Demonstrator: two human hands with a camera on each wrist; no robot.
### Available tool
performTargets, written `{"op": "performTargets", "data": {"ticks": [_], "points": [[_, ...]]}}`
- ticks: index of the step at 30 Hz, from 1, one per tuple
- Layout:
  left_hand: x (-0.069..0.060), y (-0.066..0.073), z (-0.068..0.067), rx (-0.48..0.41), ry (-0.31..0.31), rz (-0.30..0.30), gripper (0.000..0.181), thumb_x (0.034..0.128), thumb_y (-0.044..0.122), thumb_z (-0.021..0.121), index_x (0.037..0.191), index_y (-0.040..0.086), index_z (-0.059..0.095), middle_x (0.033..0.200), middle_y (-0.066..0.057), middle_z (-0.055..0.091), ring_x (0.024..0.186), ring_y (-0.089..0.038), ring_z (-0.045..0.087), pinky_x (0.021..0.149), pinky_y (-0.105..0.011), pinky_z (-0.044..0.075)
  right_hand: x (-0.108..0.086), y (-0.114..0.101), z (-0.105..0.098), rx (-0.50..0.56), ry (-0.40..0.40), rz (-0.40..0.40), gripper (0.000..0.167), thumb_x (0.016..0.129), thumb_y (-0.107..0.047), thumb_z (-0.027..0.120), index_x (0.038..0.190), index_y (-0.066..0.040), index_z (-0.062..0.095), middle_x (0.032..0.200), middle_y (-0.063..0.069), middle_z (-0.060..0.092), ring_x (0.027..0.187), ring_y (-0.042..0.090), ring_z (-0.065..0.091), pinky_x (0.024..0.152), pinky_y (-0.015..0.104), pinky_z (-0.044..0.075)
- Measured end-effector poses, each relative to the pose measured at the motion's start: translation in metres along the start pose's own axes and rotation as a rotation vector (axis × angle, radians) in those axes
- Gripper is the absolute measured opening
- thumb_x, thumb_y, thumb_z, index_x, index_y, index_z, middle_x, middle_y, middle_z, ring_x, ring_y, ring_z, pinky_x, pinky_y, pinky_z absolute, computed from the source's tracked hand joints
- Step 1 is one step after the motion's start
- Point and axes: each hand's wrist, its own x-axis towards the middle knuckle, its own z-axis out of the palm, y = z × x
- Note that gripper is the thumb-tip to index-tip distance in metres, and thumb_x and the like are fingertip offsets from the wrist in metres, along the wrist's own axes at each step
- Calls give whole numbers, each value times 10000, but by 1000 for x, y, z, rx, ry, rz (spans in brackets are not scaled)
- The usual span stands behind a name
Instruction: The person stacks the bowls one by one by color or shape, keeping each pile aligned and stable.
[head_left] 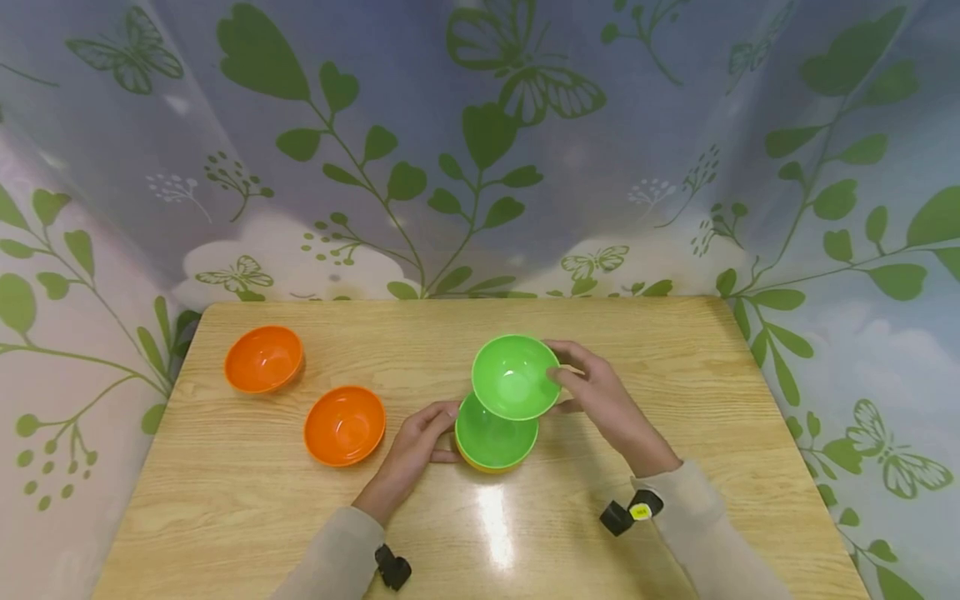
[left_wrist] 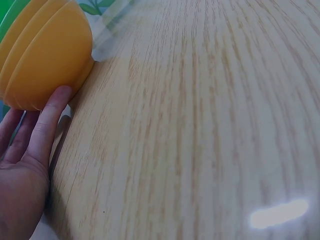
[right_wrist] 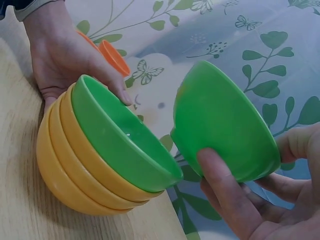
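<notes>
Tilted in the air, a green bowl (head_left: 516, 377) is pinched at its right side by my right hand (head_left: 600, 400); the fingers and thumb show around its wall in the right wrist view. Just below it, another green bowl (right_wrist: 122, 135) tops a stack of several nested yellow bowls (right_wrist: 90, 175) on the table. My left hand (head_left: 420, 437) touches the left side of this stack. Nearly straight fingers rest against the lowest yellow bowl in the left wrist view, while the thumb lies near the green rim. The raised bowl partly covers the stack in the head view.
Two orange bowls stand on the left of the wooden table (head_left: 600, 542): one orange bowl (head_left: 264, 359) by the back left corner, another orange bowl (head_left: 345, 426) nearer the left hand. A curtain with leaves and butterflies (head_left: 480, 167) hangs behind the table's back edge.
</notes>
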Motion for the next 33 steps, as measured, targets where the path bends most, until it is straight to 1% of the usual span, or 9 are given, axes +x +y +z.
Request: {"op": "performTargets", "data": {"ticks": [3,5,10,12,24,29,33], "points": [[0,0,0,-7,2,0,455,1116,341,627,1433,16,664,1496,-194,661,1139,-206,760,844,-404,717,-1,1,1,-13,-9,-1,525,1091,-182,565,1596,-55,502,1601,241,498,1267,414,690,843,494,717],[-1,1,0,-7,4,0,448,1116,333,626,1429,15,667,1498,-195,659,1126,-203,764,838,-402,718,-2,2,2,-18,-21,1,522,1095,-189,563,1596,-56,502,1594,243,503,1280,422,684,848,504,716],[-1,1,0,1,4,3,442,1116,336,626,1420,19,674,1508,-189,654,1112,-201,767,832,-398,718,-2,5,3,-37,-39,7,506,1105,-207,554,1590,-71,515,1579,237,522,1281,420,682,890,606,690],[-1,1,0,4,5,3,449,1114,344,629,1422,20,674,1509,-188,654,1116,-204,766,833,-399,717,-3,6,4,-41,-41,5,503,1106,-211,552,1588,-73,519,1578,236,525,1269,413,689,891,619,687],[0,-1,-1,13,2,1,450,1115,359,626,1419,31,678,1512,-177,654,1151,-205,750,834,-400,717,-4,11,6,-38,-55,-11,488,1110,-231,561,1571,-70,537,1568,243,543,1216,365,702,865,614,693],[1,-2,-1,8,-1,8,457,1118,352,621,1426,18,670,1516,-188,644,1170,-212,738,841,-404,717,-5,15,8,-54,-76,-5,484,1114,-233,565,1562,-53,543,1557,252,552,1161,309,699,859,617,693],[1,-1,0,3,-2,13,460,1122,349,617,1433,14,665,1521,-191,640,1182,-219,736,844,-404,717,-6,15,10,-75,-64,2,469,1114,-234,574,1544,-47,558,1534,248,574,1146,297,699,853,628,691]]}}
